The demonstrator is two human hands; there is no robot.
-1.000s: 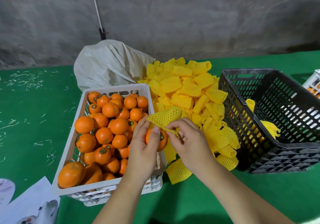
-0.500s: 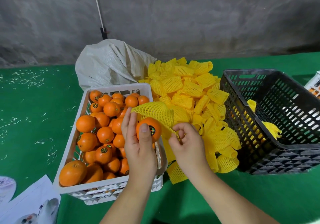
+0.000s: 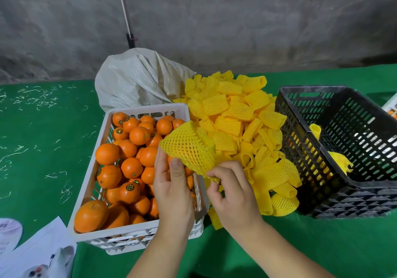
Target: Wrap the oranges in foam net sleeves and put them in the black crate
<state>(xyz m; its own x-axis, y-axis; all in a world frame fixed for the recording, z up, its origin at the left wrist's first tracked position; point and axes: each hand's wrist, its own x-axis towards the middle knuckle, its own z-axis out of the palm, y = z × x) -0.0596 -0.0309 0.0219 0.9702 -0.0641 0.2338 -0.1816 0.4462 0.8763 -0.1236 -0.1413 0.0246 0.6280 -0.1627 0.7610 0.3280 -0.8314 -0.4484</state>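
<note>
My left hand holds an orange above the white crate's right side; the fruit is now almost wholly hidden under a yellow foam net sleeve stretched over it. My right hand pinches the sleeve's lower edge. The white crate holds several bare oranges. A heap of loose yellow sleeves lies between the two crates. The black crate stands on the right with a wrapped piece of yellow net inside.
A grey woven sack sits behind the white crate against the concrete wall. Green cloth covers the table, strewn with pale shavings. White papers lie at the lower left. Part of another white crate shows at the right edge.
The sleeve has been pulled from beside the orange over it, so the fruit went from plainly visible to covered. Both hands rose slightly above the white crate.
</note>
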